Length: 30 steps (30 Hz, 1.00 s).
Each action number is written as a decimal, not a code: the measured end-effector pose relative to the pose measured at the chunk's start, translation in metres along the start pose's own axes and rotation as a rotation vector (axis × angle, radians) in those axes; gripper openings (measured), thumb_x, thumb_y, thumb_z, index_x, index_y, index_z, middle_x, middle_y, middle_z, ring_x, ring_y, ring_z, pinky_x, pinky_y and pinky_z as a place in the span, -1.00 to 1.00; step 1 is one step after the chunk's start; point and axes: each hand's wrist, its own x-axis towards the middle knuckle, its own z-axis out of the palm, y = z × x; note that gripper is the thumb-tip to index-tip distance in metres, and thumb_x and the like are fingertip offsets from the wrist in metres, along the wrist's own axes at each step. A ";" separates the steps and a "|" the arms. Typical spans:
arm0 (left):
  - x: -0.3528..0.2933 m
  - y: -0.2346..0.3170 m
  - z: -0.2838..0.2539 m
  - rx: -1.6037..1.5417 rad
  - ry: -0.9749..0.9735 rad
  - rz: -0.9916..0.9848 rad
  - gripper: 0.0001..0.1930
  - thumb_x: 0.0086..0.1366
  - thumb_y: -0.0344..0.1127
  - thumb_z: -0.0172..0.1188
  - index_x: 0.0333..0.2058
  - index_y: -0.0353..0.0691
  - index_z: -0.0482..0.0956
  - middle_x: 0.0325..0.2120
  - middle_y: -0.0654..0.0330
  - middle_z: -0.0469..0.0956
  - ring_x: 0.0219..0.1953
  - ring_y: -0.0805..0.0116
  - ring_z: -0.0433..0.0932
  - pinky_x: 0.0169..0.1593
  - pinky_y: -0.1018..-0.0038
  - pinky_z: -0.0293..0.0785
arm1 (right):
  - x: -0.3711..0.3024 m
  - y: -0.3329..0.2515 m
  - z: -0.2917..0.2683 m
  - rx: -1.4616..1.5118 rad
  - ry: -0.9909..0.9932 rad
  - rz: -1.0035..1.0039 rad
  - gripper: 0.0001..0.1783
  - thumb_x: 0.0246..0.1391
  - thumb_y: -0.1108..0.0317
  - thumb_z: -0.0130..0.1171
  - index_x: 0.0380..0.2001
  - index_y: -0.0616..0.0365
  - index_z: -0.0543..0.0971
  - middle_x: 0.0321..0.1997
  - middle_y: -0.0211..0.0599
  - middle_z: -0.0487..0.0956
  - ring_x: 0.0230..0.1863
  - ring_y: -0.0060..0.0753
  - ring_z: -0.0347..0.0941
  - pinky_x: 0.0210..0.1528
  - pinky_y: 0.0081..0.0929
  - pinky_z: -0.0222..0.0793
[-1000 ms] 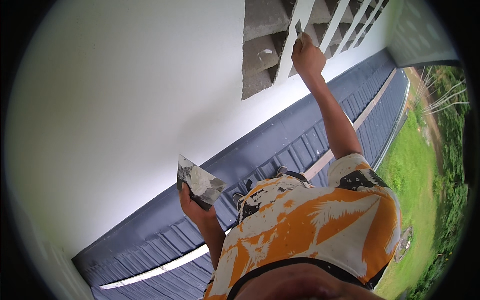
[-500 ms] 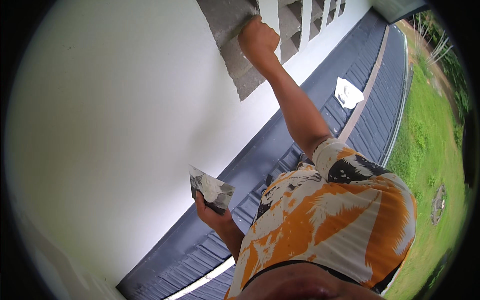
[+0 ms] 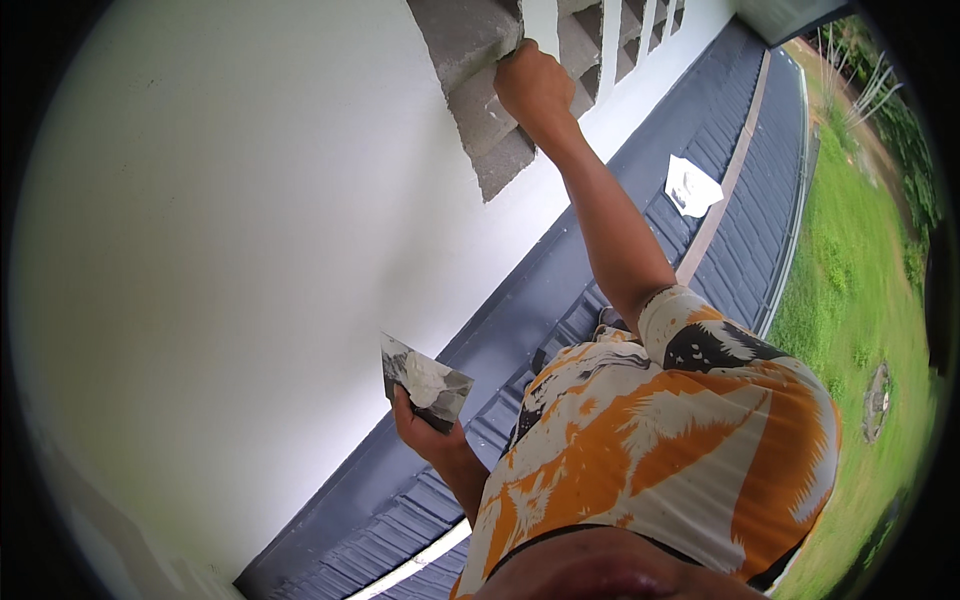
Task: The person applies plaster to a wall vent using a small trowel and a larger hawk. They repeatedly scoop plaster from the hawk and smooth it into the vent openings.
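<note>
Right hand point(image 3: 533, 82) reaching far up, fist closing around tool pressed against grey concrete vent block point(image 3: 480, 95) in white wall point(image 3: 230, 220); tool itself mostly hidden, kind unclear. Left hand point(image 3: 428, 432) gripping flat hawk plate point(image 3: 424, 382) low and near, fingers curling under it; plate carrying dab of white filler, tilting beside wall. Dark blue ribbed roof point(image 3: 740, 230) running right of wall, white scrap point(image 3: 691, 186) lying on it. Grass point(image 3: 850, 300) lying far right.

You're looking at a big white wall point(image 3: 210, 230) with grey concrete vent blocks point(image 3: 480, 110) up top, dark blue-grey corrugated roofing point(image 3: 740, 150) below — green grass point(image 3: 850, 300) off right, a white scrap point(image 3: 692, 186) on the roofing — flat daylight.
</note>
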 end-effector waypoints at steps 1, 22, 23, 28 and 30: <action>-0.002 0.000 -0.002 -0.016 -0.030 0.001 -0.62 0.43 -0.25 -0.07 0.11 -0.36 0.38 -0.01 0.09 0.52 0.02 0.19 0.55 0.05 0.24 0.51 | -0.007 0.009 -0.003 0.005 0.021 -0.002 -0.68 0.09 0.22 0.01 -0.30 0.27 0.58 -0.31 0.15 0.64 -0.20 0.21 0.59 -0.14 0.01 0.46; -0.014 0.006 -0.009 0.098 0.133 0.114 -0.62 0.41 -0.23 -0.05 0.10 -0.32 0.38 -0.04 0.07 0.52 -0.02 0.20 0.55 0.00 0.25 0.53 | 0.120 0.053 -0.046 -0.189 -0.086 -0.933 -0.86 -0.07 0.27 0.32 -0.41 0.04 0.68 -0.36 -0.21 0.64 -0.30 -0.07 0.58 -0.26 -0.20 0.46; -0.017 0.005 0.000 0.097 0.163 0.128 -0.63 0.41 -0.24 -0.05 0.10 -0.32 0.39 -0.04 0.07 0.52 -0.02 0.20 0.56 -0.01 0.25 0.53 | 0.113 0.045 -0.060 -0.131 -0.072 -0.920 -0.86 -0.07 0.27 0.31 -0.41 0.04 0.68 -0.36 -0.20 0.64 -0.29 -0.07 0.58 -0.26 -0.20 0.46; -0.036 -0.012 0.024 0.044 0.187 0.145 -0.64 0.41 -0.25 -0.05 0.08 -0.31 0.40 -0.06 0.08 0.53 -0.04 0.20 0.57 -0.04 0.26 0.55 | 0.143 0.051 -0.102 0.131 -0.185 -0.946 -0.83 -0.04 0.34 0.23 -0.35 0.13 0.67 -0.31 -0.23 0.64 -0.31 -0.16 0.59 -0.31 -0.24 0.46; -0.038 -0.020 0.032 0.093 0.232 0.113 -0.64 0.41 -0.25 -0.05 0.08 -0.31 0.40 -0.06 0.09 0.54 -0.05 0.21 0.57 -0.04 0.26 0.55 | 0.132 0.055 -0.077 0.011 -0.170 -0.860 -0.77 0.04 0.22 0.28 -0.23 0.01 0.70 -0.33 -0.25 0.67 -0.29 -0.15 0.59 -0.23 -0.27 0.46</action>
